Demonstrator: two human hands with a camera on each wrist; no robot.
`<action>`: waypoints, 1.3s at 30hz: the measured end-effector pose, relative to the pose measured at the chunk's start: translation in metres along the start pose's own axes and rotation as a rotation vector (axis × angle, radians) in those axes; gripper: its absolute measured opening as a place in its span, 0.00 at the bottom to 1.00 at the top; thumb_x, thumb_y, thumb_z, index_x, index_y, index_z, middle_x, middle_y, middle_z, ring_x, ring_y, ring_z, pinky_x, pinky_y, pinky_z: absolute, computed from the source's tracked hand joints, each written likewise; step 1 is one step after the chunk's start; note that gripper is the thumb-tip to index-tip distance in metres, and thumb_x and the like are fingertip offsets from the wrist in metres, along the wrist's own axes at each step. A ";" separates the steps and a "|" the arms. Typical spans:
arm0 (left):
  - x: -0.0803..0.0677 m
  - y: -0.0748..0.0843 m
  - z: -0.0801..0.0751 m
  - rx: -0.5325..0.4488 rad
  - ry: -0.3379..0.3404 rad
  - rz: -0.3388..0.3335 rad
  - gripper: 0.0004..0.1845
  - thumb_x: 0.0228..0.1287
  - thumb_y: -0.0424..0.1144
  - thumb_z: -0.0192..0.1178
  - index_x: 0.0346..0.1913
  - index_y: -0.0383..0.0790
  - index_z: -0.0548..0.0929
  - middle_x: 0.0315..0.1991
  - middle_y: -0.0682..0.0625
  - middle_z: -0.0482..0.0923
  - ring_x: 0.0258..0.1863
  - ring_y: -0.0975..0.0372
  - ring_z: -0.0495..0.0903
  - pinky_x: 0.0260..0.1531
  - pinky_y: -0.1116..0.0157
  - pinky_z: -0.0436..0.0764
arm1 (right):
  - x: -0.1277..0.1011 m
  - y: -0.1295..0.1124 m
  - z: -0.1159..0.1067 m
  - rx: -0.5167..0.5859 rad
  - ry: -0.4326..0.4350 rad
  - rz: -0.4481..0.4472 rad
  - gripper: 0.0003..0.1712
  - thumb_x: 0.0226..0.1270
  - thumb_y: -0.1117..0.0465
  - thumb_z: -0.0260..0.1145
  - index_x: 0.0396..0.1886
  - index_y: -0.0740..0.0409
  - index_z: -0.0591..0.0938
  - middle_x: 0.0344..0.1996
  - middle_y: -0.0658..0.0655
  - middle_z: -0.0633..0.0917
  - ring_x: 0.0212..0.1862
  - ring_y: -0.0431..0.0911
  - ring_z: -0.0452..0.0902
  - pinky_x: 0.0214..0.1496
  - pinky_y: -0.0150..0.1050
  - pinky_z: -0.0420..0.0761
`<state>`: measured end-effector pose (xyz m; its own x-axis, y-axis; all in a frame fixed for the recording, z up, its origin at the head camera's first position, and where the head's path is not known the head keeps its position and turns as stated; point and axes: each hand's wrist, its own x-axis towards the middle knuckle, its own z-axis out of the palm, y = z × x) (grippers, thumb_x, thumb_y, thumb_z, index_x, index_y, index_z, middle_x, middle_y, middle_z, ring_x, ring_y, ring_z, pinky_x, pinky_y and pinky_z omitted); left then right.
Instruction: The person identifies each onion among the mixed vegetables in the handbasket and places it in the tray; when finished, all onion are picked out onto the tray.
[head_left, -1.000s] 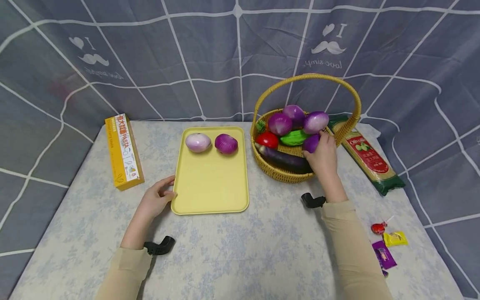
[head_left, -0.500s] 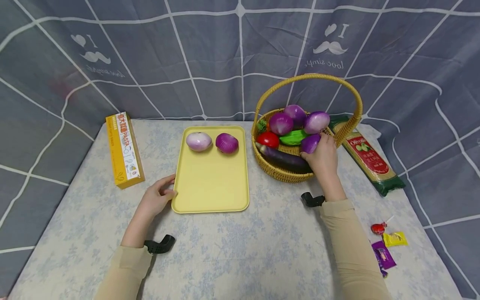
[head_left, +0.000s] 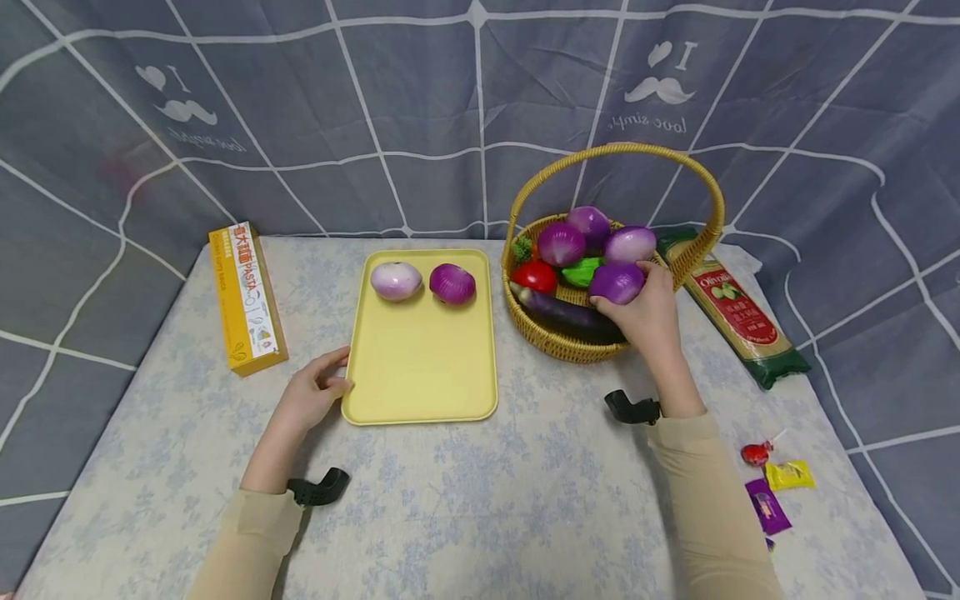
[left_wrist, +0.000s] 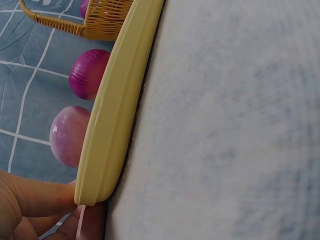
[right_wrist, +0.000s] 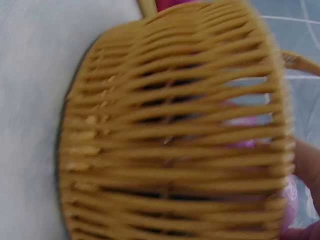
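Right hand (head_left: 647, 312) reaches over the near rim of the basket (head_left: 558, 346); fingers curl round a purple onion (head_left: 617, 282) and grip it, the onion sitting just above the other contents, near the right side of the basket. Right wrist view shows mostly the woven basket wall (right_wrist: 175, 135), blurred; pink-purple shows through the gaps.

In the basket: three more onions at the back, a tomato (head_left: 534, 276), a green vegetable (head_left: 581, 272), an aubergine (head_left: 558, 310) along the near side.

Left hand (head_left: 311, 398) rests on the table (head_left: 465, 500) at the near-left corner of the yellow tray (head_left: 420, 367); fingers loosely bent, thumb against the tray edge (left_wrist: 117, 115). Left wrist view confirms the touch at the corner.

On the tray, far end: a pale onion (head_left: 395, 281) and a dark purple onion (head_left: 452, 284), side by side, apart.

Pasta box (head_left: 246, 300) left of the tray. Spaghetti packet (head_left: 731, 312) right of the basket. Sweets (head_left: 772, 483) at the near right.
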<state>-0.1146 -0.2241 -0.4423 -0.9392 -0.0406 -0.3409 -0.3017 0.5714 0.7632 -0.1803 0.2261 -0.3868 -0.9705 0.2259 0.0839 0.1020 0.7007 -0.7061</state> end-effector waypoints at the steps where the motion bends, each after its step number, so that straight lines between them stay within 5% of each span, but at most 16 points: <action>1: 0.000 0.000 0.000 0.001 0.000 -0.001 0.32 0.71 0.33 0.54 0.76 0.41 0.61 0.67 0.38 0.68 0.51 0.51 0.74 0.40 0.68 0.73 | -0.002 -0.003 -0.001 0.022 -0.003 0.000 0.51 0.55 0.51 0.76 0.70 0.70 0.60 0.66 0.71 0.66 0.67 0.64 0.65 0.69 0.59 0.67; 13: 0.001 0.000 0.000 0.007 -0.005 -0.012 0.32 0.70 0.32 0.54 0.76 0.41 0.61 0.67 0.38 0.69 0.49 0.52 0.74 0.38 0.70 0.74 | -0.025 -0.036 0.012 0.297 -0.136 0.037 0.52 0.54 0.48 0.77 0.72 0.61 0.60 0.66 0.66 0.68 0.64 0.58 0.71 0.66 0.51 0.73; 22: 0.001 0.000 0.000 0.007 -0.007 -0.008 0.32 0.71 0.32 0.54 0.76 0.40 0.61 0.67 0.37 0.68 0.49 0.53 0.73 0.37 0.70 0.74 | -0.040 -0.068 0.055 0.482 -0.261 -0.086 0.54 0.53 0.54 0.78 0.75 0.55 0.58 0.68 0.60 0.67 0.67 0.52 0.70 0.66 0.47 0.74; 39: 0.001 0.001 -0.001 -0.004 -0.015 0.002 0.32 0.71 0.31 0.53 0.76 0.39 0.60 0.66 0.37 0.68 0.45 0.55 0.72 0.35 0.71 0.73 | -0.047 -0.122 0.149 0.550 -0.456 -0.114 0.50 0.51 0.58 0.80 0.71 0.59 0.65 0.66 0.60 0.71 0.65 0.51 0.72 0.64 0.42 0.76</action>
<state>-0.1157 -0.2243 -0.4413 -0.9373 -0.0272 -0.3476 -0.3005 0.5685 0.7658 -0.1795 0.0290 -0.4091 -0.9752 -0.2178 -0.0384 -0.0138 0.2335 -0.9723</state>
